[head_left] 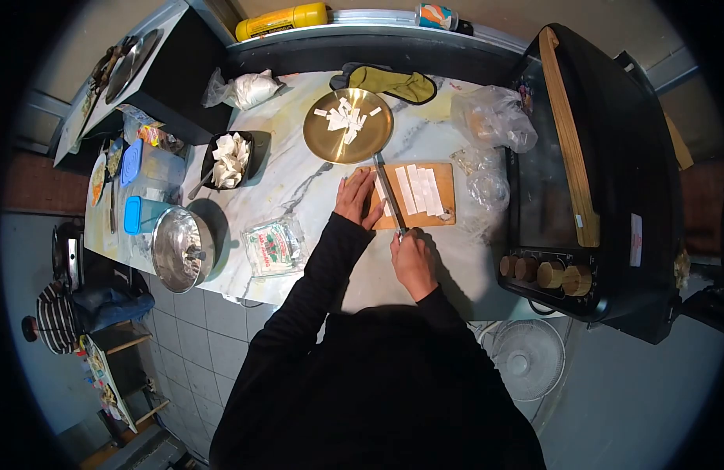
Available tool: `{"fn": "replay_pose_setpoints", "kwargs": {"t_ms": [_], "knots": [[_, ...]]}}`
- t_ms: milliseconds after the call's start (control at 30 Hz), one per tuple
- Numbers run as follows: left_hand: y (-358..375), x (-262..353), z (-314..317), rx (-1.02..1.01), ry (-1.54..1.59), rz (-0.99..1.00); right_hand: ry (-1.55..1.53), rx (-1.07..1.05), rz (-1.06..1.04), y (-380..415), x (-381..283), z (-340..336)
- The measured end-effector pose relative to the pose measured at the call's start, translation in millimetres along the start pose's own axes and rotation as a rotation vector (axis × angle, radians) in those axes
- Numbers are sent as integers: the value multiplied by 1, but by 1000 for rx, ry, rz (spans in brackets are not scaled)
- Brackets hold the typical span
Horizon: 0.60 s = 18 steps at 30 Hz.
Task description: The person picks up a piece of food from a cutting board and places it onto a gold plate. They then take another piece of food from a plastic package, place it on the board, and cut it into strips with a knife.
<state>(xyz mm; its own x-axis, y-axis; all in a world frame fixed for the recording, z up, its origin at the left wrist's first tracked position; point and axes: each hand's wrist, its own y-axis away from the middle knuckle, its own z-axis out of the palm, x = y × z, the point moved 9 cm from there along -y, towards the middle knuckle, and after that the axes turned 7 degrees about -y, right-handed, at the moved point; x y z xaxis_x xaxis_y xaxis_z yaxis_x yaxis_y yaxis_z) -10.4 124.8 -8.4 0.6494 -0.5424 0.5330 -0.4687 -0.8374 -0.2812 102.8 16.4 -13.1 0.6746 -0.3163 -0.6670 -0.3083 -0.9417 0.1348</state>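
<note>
A wooden cutting board (447, 188) lies in front of me with several white flat strips (419, 188) side by side on its right half. My right hand (414, 266) is wrapped round the handle of a knife (388, 188), whose blade lies across the left part of the board, pointing away from me. Just left of the blade, my left hand (356, 200) rests with stretched fingers on the board's left edge, touching a white strip that shows partly beneath them. Beyond the board, a gold plate (319, 141) holds small cut white pieces (345, 117).
Left stand a black bowl (211, 180) of white folded pieces, a metal bowl (164, 262) and a printed plastic packet (274, 248). A green-and-black mitt (393, 84) lies behind the plate. Right are plastic bags (495, 117) and a black oven (613, 172). Another person (60, 313) sits at far left.
</note>
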Motion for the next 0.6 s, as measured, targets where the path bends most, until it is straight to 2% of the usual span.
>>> {"fn": "replay_pose_setpoints", "kwargs": {"t_ms": [600], "knots": [[0, 0, 2, -7, -25, 22, -24, -47, 34, 4, -3, -5]]}}
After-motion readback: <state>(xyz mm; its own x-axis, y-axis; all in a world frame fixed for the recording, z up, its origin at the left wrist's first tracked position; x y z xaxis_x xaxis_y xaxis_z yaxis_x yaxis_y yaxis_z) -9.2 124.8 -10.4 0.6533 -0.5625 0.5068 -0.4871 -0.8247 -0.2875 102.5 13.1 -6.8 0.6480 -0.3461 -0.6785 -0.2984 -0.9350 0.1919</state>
